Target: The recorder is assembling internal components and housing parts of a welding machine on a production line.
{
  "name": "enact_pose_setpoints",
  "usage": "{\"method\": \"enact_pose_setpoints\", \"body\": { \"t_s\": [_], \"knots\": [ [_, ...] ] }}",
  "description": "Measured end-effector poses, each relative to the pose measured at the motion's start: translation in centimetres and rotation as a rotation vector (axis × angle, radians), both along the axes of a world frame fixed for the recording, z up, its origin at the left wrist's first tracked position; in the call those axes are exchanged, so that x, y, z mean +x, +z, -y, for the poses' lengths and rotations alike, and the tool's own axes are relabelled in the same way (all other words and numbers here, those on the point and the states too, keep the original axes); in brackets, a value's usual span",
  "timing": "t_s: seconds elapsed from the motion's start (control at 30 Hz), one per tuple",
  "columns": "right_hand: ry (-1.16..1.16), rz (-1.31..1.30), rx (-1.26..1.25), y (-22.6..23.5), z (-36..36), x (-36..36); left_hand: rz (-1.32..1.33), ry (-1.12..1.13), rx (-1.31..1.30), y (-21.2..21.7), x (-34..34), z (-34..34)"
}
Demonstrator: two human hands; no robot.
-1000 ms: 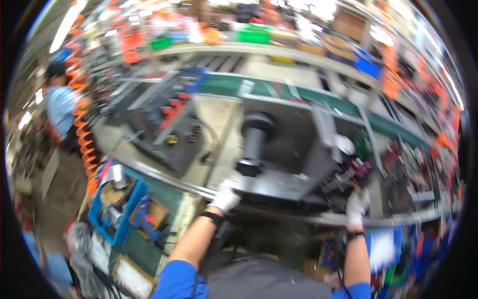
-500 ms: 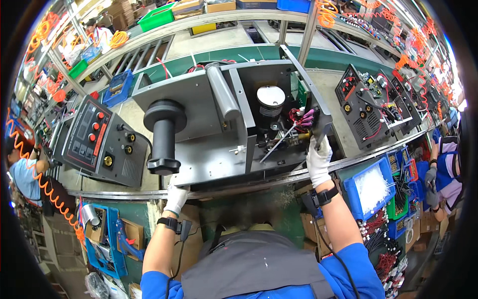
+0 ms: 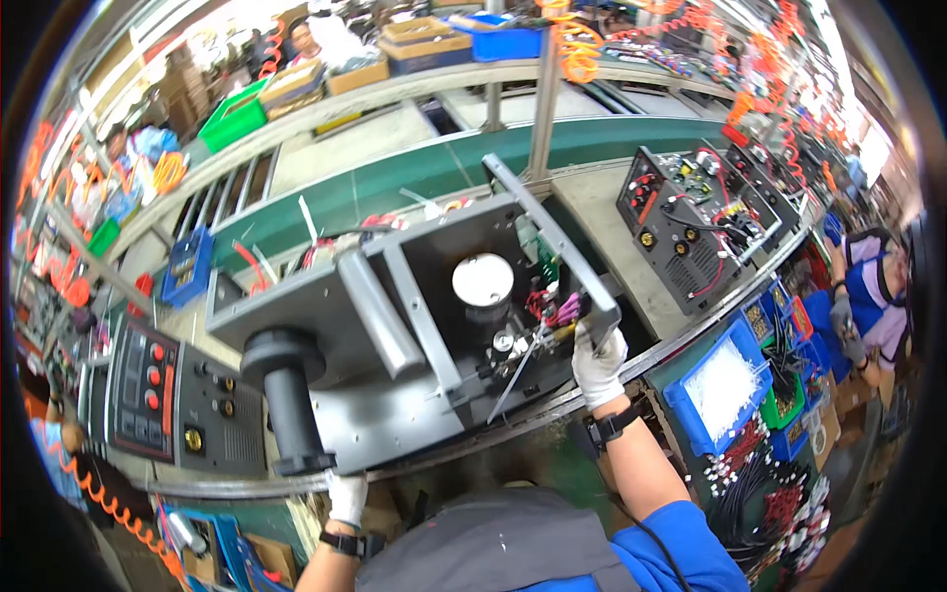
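The grey sheet-metal chassis (image 3: pixel 395 335) lay across the near edge of the workbench (image 3: pixel 631 247), open side up, just in front of the person. Its black spool spindle (image 3: pixel 281 395) stuck out toward the left end; wiring (image 3: pixel 552 311) and a white round part (image 3: pixel 482 279) sat in the right-hand bay.

Hands, both in white gloves:
- Left hand (image 3: pixel 346 496) was curled up onto the chassis's near lower edge, below the spindle. It looked like a closed grip on the lip, but the fingertips were hidden, so I can't fully confirm.
- Right hand (image 3: pixel 597 363) was clamped around the right end corner of the frame, fingers wrapped over the top rail, next to the wire bundle.

Handling judgement: stiff welded/folded steel, probably heavy and lopsided (the spindle end and the loaded electronics bay pull different ways). It won't flex, but the painted metal is likely slick under fabric gloves and the sheet edges may be sharp. Best holds are the outer frame rails and folded lips at both ends, as the hands had it. The spindle would do as a lever but not as a lift point. Keep off the loose wires, connectors and the white part, since those look fragile and snag-prone.

Nearby: another black panel unit (image 3: pixel 163 395) just to the left, an opened unit (image 3: pixel 705 212) well to the right, and a blue parts bin (image 3: pixel 725 390) below the bench edge.
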State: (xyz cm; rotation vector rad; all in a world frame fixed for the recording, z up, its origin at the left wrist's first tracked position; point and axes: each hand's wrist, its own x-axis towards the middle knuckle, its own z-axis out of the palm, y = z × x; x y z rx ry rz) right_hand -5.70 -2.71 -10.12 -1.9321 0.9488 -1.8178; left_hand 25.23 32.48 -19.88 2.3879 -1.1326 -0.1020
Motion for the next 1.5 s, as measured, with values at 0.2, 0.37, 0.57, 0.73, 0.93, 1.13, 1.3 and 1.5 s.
{"method": "enact_pose_setpoints", "body": {
  "t_s": [0.2, 0.37, 0.57, 0.73, 0.93, 1.13, 1.3, 1.5],
  "knots": [
    [0.028, 0.28, 0.672, -3.4, -1.8, -0.5, -0.004, -0.13, 0.216, 0.8, 4.2, 2.6],
    [-0.171, 0.458, 0.741, -4.8, -3.1, -0.1, -0.106, -0.047, 0.186, 1.7, 10.0, 6.5],
    [-0.379, -0.041, 0.398, -6.9, 1.1, -2.3, -0.434, 0.009, -0.315, 1.9, 8.3, 6.6],
    [0.027, 0.155, 0.375, -5.8, 7.3, -1.2, -0.459, 0.075, -0.232, 1.2, 4.8, 7.8],
    [0.123, 0.209, 0.431, -0.3, 2.1, 3.5, -0.263, 0.186, -0.152, 1.3, 4.5, 9.0],
    [0.112, 0.108, 0.569, 0.3, 2.7, 3.1, -0.29, 0.15, -0.143, 2.5, 7.3, 6.5],
    [0.319, 0.02, 0.39, -0.4, 0.1, 5.2, -0.084, 0.187, 0.035, 1.4, 12.1, 7.5],
    [0.406, -0.105, 0.199, 2.3, -0.9, 6.0, 0.021, 0.215, 0.16, 0.1, 15.6, 8.5]
  ]
}}
